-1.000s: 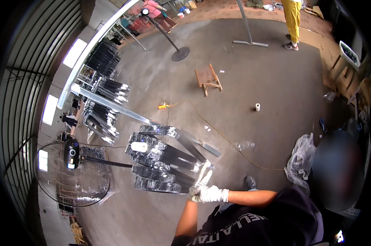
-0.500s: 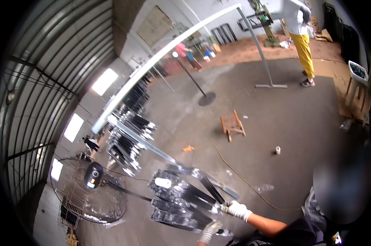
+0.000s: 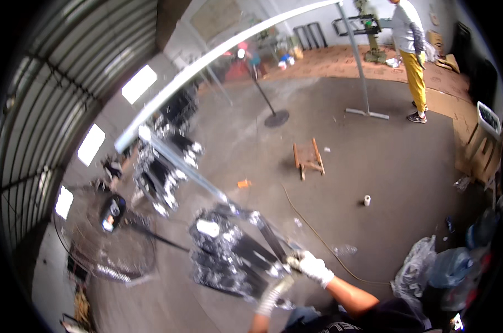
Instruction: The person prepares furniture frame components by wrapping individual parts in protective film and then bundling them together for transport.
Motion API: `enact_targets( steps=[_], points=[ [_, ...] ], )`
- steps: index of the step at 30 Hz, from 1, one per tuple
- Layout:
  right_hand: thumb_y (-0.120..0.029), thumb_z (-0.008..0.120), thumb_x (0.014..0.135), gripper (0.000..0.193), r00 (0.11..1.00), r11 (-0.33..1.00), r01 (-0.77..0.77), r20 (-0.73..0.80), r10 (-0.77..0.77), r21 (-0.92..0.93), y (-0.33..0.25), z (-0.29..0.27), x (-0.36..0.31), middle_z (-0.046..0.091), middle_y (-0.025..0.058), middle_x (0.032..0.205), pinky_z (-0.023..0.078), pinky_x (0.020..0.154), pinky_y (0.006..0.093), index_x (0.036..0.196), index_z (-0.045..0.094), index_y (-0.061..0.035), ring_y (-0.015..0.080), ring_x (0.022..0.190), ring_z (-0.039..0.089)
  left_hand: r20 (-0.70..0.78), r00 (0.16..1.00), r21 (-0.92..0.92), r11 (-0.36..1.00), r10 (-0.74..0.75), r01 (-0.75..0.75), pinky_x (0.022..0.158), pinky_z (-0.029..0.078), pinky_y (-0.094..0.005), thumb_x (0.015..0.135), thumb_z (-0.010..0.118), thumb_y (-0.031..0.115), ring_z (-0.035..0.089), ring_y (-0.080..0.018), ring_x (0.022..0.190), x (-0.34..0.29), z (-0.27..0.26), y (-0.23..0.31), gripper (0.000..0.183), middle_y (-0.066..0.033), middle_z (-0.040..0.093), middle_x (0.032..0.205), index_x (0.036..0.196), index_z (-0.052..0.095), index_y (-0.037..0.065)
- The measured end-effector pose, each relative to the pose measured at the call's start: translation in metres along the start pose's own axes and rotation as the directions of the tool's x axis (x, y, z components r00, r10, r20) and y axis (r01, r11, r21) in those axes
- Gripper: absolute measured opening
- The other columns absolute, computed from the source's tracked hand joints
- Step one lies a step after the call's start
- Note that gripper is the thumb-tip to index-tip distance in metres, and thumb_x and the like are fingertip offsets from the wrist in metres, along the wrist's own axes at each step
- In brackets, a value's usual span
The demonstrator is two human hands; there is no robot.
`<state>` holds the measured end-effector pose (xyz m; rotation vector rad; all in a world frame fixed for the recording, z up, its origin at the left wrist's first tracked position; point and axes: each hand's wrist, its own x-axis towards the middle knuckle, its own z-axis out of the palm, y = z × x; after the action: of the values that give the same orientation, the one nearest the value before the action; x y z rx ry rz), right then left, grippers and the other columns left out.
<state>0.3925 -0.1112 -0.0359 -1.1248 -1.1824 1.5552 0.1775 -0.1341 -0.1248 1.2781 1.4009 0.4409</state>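
Observation:
My right hand (image 3: 313,269), in a white knit glove, is closed on the near end of a black metal bar (image 3: 272,240) that slants up and away to the left. My left hand (image 3: 275,291), gloved as well, is close below it at the near ends of a stack of plastic-wrapped black metal frames (image 3: 221,258). Motion smears its fingers, so their grip does not show. A white oval object (image 3: 208,228) lies on top of the stack. Behind the stack, a grey metal rail (image 3: 187,172) runs up to a long, pale overhead bar (image 3: 229,50).
A standing fan (image 3: 112,213) is at left, near more wrapped frames (image 3: 157,177). A small wooden stool (image 3: 308,157), a white roll (image 3: 367,200) and a hose (image 3: 312,226) are on the floor. Plastic bags and a large bottle (image 3: 450,267) lie at right. A person (image 3: 411,61) stands far right.
The view has shifted, moving most things left and up in the picture. Both hands remain by the stack, the right still on the black bar. The far-right person's arm now hangs down.

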Motion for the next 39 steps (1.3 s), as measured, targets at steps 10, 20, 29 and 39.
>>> enact_targets(
  steps=[10, 20, 29, 39],
  points=[
    [-0.021, 0.057, 0.088, 0.038, 0.953, 0.910, 0.301, 0.126, -0.275, -0.286, -0.089, 0.017, 0.048, 0.063, 0.0094, 0.105, 0.047, 0.081, 0.0277, 0.121, 0.051, -0.0020, 0.0154, 0.093, 0.060, -0.249, 0.944, -0.350, 0.888, 0.217, -0.297, 0.093, 0.039, -0.0286, 0.086, 0.060, 0.020, 0.050, -0.0174, 0.111, 0.033, -0.095, 0.070, 0.054, -0.0142, 0.051, 0.123, 0.132, 0.038, 0.004],
    [-0.030, 0.058, 0.085, 0.043, 0.910, 0.875, -0.380, 0.046, 0.411, -0.300, 0.039, 0.010, 0.108, 0.063, 0.0131, 0.104, 0.044, 0.085, 0.0292, 0.116, 0.055, 0.0004, 0.0196, 0.096, 0.059, -0.689, 0.589, 0.547, 0.836, 0.422, 0.040, 0.103, 0.029, -0.0447, 0.060, 0.078, 0.025, 0.029, -0.0468, 0.124, 0.170, -0.242, 0.048, 0.098, -0.0329, 0.023, 0.136, 0.140, 0.022, 0.014],
    [-0.026, 0.057, 0.087, 0.039, 0.974, 0.962, -0.226, -0.028, 0.224, -0.152, -0.045, 0.048, 0.205, 0.064, 0.0093, 0.098, 0.043, 0.084, 0.0292, 0.115, 0.056, 0.0006, 0.0166, 0.090, 0.057, -0.622, 0.489, 0.624, 0.764, 0.612, -0.163, 0.086, 0.045, -0.0238, 0.072, 0.061, 0.001, 0.054, -0.0106, 0.063, 0.220, -0.287, 0.024, 0.064, 0.0003, 0.053, 0.081, 0.132, 0.041, 0.008],
    [-0.017, 0.055, 0.088, 0.029, 0.981, 0.982, -0.188, 0.057, 0.186, 0.025, -0.060, 0.071, 0.234, 0.058, 0.0002, 0.083, 0.043, 0.074, 0.0237, 0.111, 0.057, -0.0002, 0.0088, 0.077, 0.051, -0.752, 0.649, -0.654, -0.006, 0.110, -0.757, 0.074, 0.043, -0.0282, 0.081, 0.052, 0.000, 0.048, -0.0133, 0.077, 0.236, -0.297, 0.035, 0.026, -0.0047, 0.052, 0.087, 0.107, 0.054, 0.005]
  ],
)
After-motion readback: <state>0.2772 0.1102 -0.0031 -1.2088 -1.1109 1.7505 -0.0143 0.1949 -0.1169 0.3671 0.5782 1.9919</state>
